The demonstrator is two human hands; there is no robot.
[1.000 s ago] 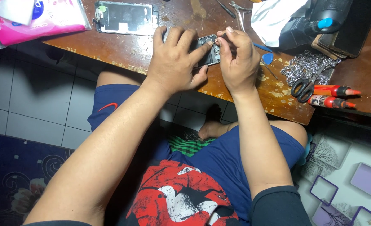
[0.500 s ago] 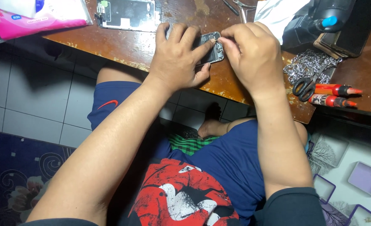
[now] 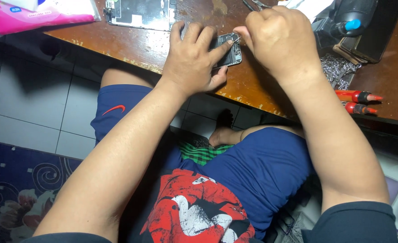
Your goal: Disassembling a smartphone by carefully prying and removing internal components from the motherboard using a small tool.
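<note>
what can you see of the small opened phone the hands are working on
The small opened phone is a dark, rectangular body with its back off, showing dark inner parts and small metallic bits. It lies flat near the front edge of the worn wooden table. The left hand covers most of its left side, thumb below and fingers over the top. The right hand pinches a thin metal tool whose tip meets the phone's upper end. Much of the phone is hidden.

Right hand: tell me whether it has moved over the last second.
Yes. The right hand moved left, closing on the small phone, judged against the red pens.
</note>
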